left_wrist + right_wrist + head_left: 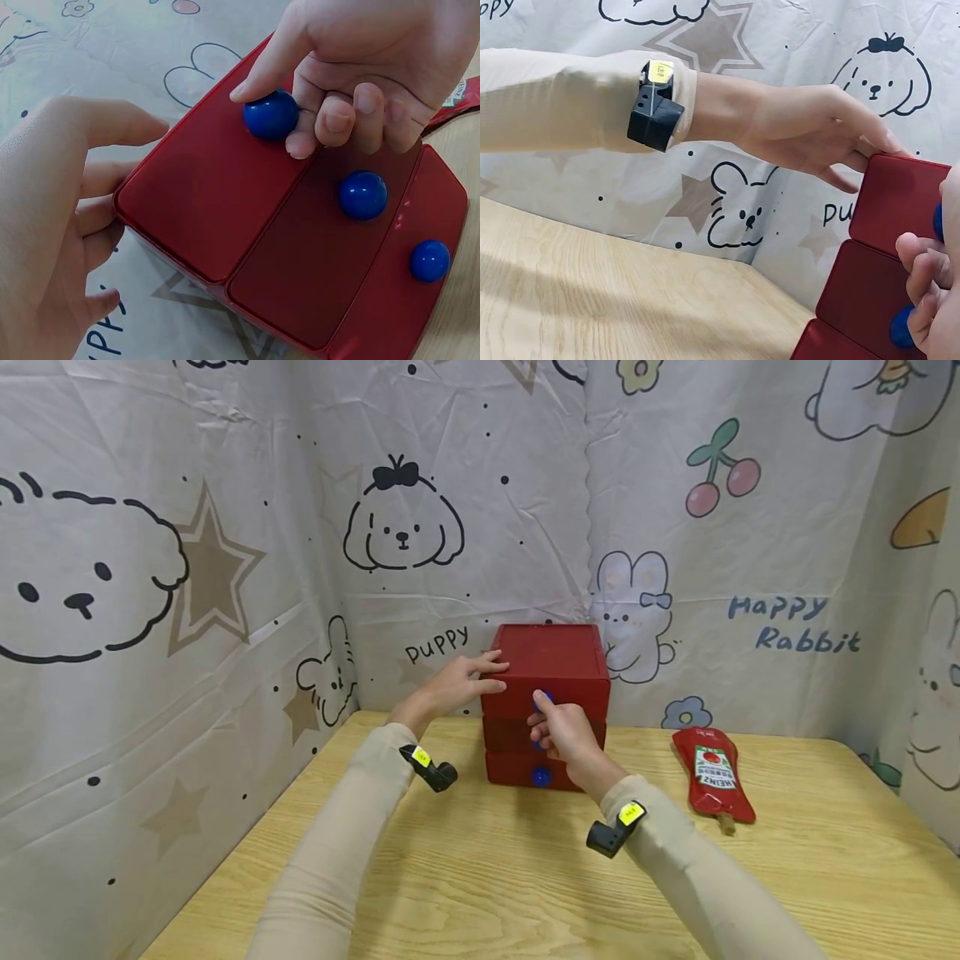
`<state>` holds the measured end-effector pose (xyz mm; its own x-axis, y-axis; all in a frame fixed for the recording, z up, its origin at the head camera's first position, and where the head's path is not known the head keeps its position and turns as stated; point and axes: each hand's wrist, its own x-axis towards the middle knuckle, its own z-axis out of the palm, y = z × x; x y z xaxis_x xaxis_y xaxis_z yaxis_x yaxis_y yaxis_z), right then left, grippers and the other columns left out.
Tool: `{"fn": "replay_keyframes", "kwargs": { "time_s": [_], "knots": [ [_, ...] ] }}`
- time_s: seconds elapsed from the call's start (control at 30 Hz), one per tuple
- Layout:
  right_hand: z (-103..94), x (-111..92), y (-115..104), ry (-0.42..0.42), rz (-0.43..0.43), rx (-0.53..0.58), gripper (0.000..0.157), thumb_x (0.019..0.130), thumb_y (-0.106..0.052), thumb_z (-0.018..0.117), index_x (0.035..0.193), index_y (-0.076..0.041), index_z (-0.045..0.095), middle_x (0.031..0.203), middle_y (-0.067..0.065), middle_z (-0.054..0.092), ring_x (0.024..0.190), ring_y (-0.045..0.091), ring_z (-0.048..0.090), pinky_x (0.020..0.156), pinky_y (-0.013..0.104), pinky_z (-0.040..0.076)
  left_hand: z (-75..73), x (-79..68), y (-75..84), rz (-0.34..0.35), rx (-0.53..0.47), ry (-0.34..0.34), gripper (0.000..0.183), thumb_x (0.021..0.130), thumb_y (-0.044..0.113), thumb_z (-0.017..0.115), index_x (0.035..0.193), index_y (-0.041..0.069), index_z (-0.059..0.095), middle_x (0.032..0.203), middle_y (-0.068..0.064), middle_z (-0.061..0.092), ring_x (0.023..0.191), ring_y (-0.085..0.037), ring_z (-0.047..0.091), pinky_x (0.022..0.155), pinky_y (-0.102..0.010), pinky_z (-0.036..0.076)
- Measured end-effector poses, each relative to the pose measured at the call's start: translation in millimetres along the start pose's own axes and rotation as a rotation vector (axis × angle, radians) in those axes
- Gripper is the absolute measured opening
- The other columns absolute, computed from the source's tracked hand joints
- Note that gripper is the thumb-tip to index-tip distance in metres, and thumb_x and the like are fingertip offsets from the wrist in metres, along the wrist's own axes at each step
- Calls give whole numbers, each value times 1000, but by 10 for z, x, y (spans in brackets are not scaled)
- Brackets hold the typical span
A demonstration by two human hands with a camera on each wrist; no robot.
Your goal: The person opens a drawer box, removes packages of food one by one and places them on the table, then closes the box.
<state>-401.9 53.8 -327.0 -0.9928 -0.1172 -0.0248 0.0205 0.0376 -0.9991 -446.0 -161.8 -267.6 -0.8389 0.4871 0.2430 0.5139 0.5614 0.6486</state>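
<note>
A small red drawer cabinet [551, 650] stands on the table against the back cloth, its three drawers stacked and each with a round blue knob. At the top drawer, my right hand [567, 732] pinches the top knob [268, 117] between thumb and index finger, the other fingers curled below it. My left hand [448, 687] touches the cabinet's upper left edge with its fingers extended. Below the right hand are the middle knob [363, 195] and the bottom knob [430, 261]. All three drawer fronts sit nearly flush.
A red Heinz ketchup pouch [716, 775] lies on the wooden table [465, 877] to the right of the cabinet, its spout toward me. Printed cloth [510, 527] hangs behind the table and along both sides.
</note>
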Motion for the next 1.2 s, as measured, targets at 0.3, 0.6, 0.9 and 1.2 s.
{"fn": "replay_keyframes", "kwargs": {
  "time_s": [0.3,0.6,0.9,1.2],
  "knots": [
    [-23,8,179,-21,-2,33,57,106,-54,50,115,1,66,72,2,57,60,13,47,56,26,38,6,16,-30,-4,53,-14,59,96,24,74,150,8,56,166,-3,33,155,-23,18,122,-46,23],
    [30,-57,521,158,122,116,45,103,-41,59,93,2,67,61,-2,51,49,8,38,46,23,28,16,22,-49,-1,64,-1,63,94,20,78,151,8,54,166,-3,32,155,-23,18,121,-45,26],
    [123,-18,547,156,140,183,59,102,-55,59,102,3,67,64,-2,53,53,7,42,47,21,31,23,26,-31,5,56,3,63,94,17,79,151,8,54,166,-4,32,156,-25,17,119,-47,29],
    [114,32,655,155,114,274,55,102,-48,64,110,6,71,63,-4,53,52,5,40,45,19,31,37,48,-42,-8,78,19,61,94,18,79,150,9,56,166,-5,33,155,-26,19,119,-45,29]
  ]
}}
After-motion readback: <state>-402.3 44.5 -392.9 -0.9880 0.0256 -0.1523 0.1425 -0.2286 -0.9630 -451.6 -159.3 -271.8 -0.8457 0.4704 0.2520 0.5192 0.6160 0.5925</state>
